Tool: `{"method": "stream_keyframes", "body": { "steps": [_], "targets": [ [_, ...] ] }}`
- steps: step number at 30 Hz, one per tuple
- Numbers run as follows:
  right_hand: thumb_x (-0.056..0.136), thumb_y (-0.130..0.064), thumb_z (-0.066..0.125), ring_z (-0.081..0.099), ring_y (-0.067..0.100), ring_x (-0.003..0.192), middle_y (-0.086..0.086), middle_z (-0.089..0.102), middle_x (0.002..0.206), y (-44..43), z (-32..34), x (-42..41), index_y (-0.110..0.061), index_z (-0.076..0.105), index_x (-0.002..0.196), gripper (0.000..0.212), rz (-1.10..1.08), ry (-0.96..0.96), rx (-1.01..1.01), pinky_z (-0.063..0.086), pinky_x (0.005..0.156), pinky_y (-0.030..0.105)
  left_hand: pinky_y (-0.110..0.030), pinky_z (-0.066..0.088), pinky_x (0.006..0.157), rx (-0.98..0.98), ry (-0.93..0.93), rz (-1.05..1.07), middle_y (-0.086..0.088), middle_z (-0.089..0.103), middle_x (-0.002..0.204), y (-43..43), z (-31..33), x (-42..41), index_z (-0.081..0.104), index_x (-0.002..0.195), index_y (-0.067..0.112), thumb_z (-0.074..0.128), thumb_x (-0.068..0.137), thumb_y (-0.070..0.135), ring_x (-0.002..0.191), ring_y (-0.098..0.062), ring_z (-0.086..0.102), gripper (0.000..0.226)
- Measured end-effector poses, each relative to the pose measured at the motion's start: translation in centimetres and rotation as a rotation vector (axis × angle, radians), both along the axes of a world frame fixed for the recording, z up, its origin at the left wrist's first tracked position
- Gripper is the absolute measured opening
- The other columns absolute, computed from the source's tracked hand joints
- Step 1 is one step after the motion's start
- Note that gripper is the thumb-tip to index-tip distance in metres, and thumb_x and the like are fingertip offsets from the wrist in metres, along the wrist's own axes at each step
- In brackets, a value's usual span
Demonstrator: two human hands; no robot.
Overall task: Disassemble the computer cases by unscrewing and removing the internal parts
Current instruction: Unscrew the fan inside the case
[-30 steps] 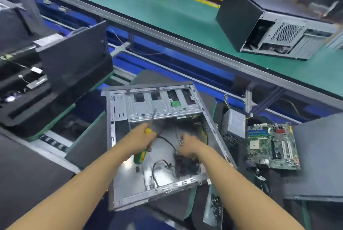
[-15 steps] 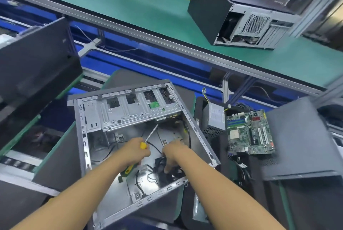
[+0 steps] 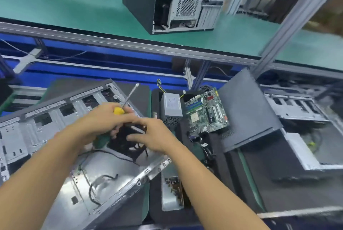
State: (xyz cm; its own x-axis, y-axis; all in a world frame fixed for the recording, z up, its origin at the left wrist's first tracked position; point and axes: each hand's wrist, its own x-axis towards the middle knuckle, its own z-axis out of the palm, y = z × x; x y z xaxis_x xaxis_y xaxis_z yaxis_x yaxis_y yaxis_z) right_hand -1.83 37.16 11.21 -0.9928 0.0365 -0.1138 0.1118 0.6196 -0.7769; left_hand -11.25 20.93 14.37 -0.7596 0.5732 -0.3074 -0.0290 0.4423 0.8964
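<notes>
2 hands meet on the black fan [image 3: 122,139]. Our left hand [image 3: 100,122] has its fingers curled round the screwdriver [image 3: 118,111]. The handle is yellow at the collar and green below, and the thin steel shaft slants up to the right. The lower fingers lie against the fan's rim. Our right hand [image 3: 154,137] pinches the fan's other side, thumb laid across the dark frame and fingers curved over its top edge.

We hold the fan over the inside of the open computer case [image 3: 104,183], and a thin black cable [image 3: 120,157] runs from the fan onto the case's bare, shiny sheet metal. The case lies tilted, its slotted bays to the left. Just right of it lie a grey boxy power supply [image 3: 171,104] and a green motherboard [image 3: 206,112], beside a matte dark panel [image 3: 246,111]. 1 grey-backed tower [image 3: 167,1] stands on the green belt [image 3: 74,7] beyond.
</notes>
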Motion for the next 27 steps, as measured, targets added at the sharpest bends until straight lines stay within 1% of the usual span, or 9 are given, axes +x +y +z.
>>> {"method": "stream_keyframes", "body": {
  "steps": [2, 4, 9, 13, 16, 20, 22, 24, 27],
  "targets": [
    [0.083, -0.035, 0.080, 0.063, 0.006, 0.085, -0.010, 0.070, 0.093, 2.6, 1.1, 0.7, -0.024, 0.072, 0.107, 0.027, -0.116, 0.066, -0.150, 0.051, 0.079, 0.027, -0.026, 0.042, 0.039, 0.186, -0.119, 0.069, -0.001, 0.039, 0.044, 1.9, 1.6, 0.0, 0.068, 0.094, 0.011, 0.073, 0.088, 0.029, 0.034, -0.014, 0.033, 0.020],
    [0.086, -0.029, 0.078, 0.065, 0.009, 0.081, -0.007, 0.071, 0.090, 5.2, 1.9, 1.8, -0.026, 0.071, 0.098, 0.014, -0.222, 0.089, -0.362, 0.056, 0.082, 0.035, -0.027, 0.041, 0.039, 0.286, -0.177, 0.100, 0.002, 0.034, 0.045, 3.8, 2.8, 0.0, 0.065, 0.100, 0.008, 0.069, 0.091, 0.025, 0.033, -0.012, 0.030, 0.019],
    [0.085, -0.030, 0.073, 0.070, 0.022, 0.098, 0.005, 0.077, 0.104, 13.4, 2.1, 5.1, -0.024, 0.077, 0.098, 0.015, -0.481, 0.204, -0.767, 0.055, 0.094, 0.044, -0.027, 0.041, 0.041, 0.305, -0.234, 0.089, 0.001, 0.036, 0.049, 8.5, 2.9, 1.2, 0.065, 0.101, 0.010, 0.070, 0.092, 0.025, 0.037, -0.013, 0.031, 0.019],
    [0.091, -0.024, 0.074, 0.071, 0.013, 0.096, -0.003, 0.077, 0.102, 19.5, 1.1, 7.4, -0.022, 0.072, 0.104, 0.013, -0.622, 0.202, -0.495, 0.056, 0.096, 0.040, -0.027, 0.043, 0.042, 0.235, -0.229, 0.043, 0.000, 0.043, 0.051, 11.5, 0.5, 2.9, 0.063, 0.098, 0.009, 0.068, 0.094, 0.023, 0.039, -0.014, 0.037, 0.016],
    [0.089, -0.023, 0.076, 0.065, 0.002, 0.078, -0.013, 0.072, 0.087, 21.0, -0.3, 7.7, -0.030, 0.069, 0.089, 0.011, -0.586, 0.135, -0.333, 0.052, 0.073, 0.021, -0.030, 0.047, 0.044, 0.140, -0.140, 0.020, -0.001, 0.048, 0.053, 12.7, -1.5, 3.9, 0.064, 0.098, 0.008, 0.067, 0.094, 0.025, 0.041, -0.015, 0.042, 0.017],
    [0.089, -0.019, 0.075, 0.061, 0.020, 0.088, -0.001, 0.066, 0.098, 20.5, -3.0, 5.8, -0.023, 0.061, 0.096, 0.015, -0.510, 0.020, -0.185, 0.050, 0.084, 0.039, -0.034, 0.052, 0.049, 0.156, -0.146, 0.115, -0.003, 0.049, 0.056, 14.1, -3.7, 4.7, 0.061, 0.101, 0.004, 0.064, 0.095, 0.021, 0.043, -0.017, 0.044, 0.019],
    [0.090, -0.022, 0.075, 0.057, 0.020, 0.092, -0.004, 0.062, 0.104, 19.8, -4.4, 4.4, -0.025, 0.056, 0.101, 0.022, -0.428, -0.040, -0.045, 0.047, 0.085, 0.035, -0.043, 0.057, 0.055, 0.206, -0.228, 0.144, -0.003, 0.051, 0.058, 14.8, -4.4, 5.0, 0.057, 0.106, 0.003, 0.064, 0.095, 0.022, 0.046, -0.018, 0.048, 0.023],
    [0.090, -0.022, 0.074, 0.054, 0.019, 0.094, -0.003, 0.060, 0.107, 19.2, -5.6, 3.2, -0.027, 0.055, 0.103, 0.024, -0.320, -0.076, 0.080, 0.042, 0.079, 0.031, -0.053, 0.059, 0.065, 0.182, -0.174, 0.161, -0.003, 0.057, 0.059, 15.3, -5.2, 5.1, 0.054, 0.106, 0.010, 0.065, 0.091, 0.030, 0.050, -0.022, 0.055, 0.027],
    [0.091, -0.022, 0.073, 0.054, 0.020, 0.101, 0.004, 0.062, 0.121, 18.4, -7.3, 1.4, -0.019, 0.059, 0.117, 0.030, -0.209, -0.121, 0.184, 0.041, 0.083, 0.030, -0.047, 0.057, 0.071, 0.074, 0.029, 0.223, -0.004, 0.065, 0.057, 15.6, -5.9, 5.1, 0.048, 0.103, 0.030, 0.057, 0.080, 0.045, 0.053, -0.024, 0.063, 0.029]
  ]
}}
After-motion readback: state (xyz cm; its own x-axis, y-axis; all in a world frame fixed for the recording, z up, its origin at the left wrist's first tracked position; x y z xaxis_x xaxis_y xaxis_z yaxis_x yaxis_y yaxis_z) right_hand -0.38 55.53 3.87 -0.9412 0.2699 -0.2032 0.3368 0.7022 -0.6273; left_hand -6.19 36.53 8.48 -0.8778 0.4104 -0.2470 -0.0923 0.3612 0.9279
